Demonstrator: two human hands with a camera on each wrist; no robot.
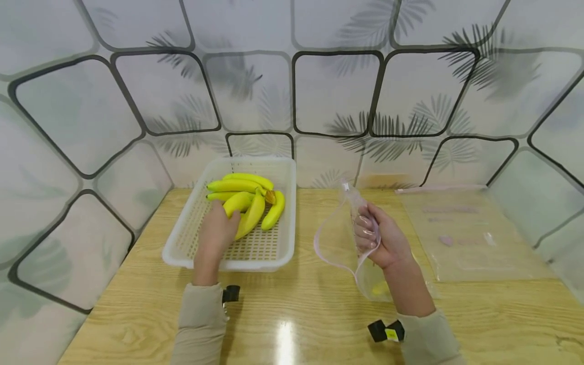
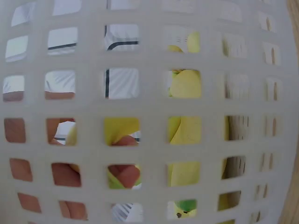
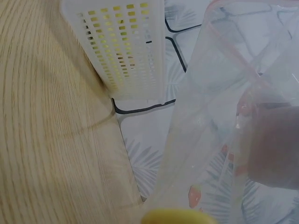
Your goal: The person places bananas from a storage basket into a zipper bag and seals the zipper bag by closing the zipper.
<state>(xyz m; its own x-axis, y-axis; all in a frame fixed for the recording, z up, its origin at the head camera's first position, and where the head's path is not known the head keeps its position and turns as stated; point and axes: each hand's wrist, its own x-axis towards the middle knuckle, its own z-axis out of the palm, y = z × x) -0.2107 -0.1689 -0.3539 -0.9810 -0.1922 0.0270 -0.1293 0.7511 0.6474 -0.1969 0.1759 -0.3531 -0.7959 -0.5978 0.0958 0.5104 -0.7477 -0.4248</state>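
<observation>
My left hand (image 1: 218, 225) reaches into a white plastic basket (image 1: 292, 228) and grips a yellow banana (image 1: 238, 202) near the basket's front left. Through the holes of the basket wall (image 2: 154, 107) in the left wrist view, fingers (image 2: 126, 175) show against the yellow peel. Several other bananas (image 1: 234, 185) lie behind and beside it. With curled fingers, my right hand (image 1: 380, 235) holds the rim of a clear zip bag (image 1: 335, 238), its pink-edged mouth spread apart. Low in the bag shows a yellow piece (image 1: 379, 288), also seen as a rounded yellow end (image 3: 177, 217) in the right wrist view.
A second clear zip bag (image 1: 474, 243) lies flat on the wooden table (image 1: 274, 314) at the right. A patterned wall covering (image 1: 337, 96) rises directly behind the table and along both sides. The basket stands left of centre, close to the back.
</observation>
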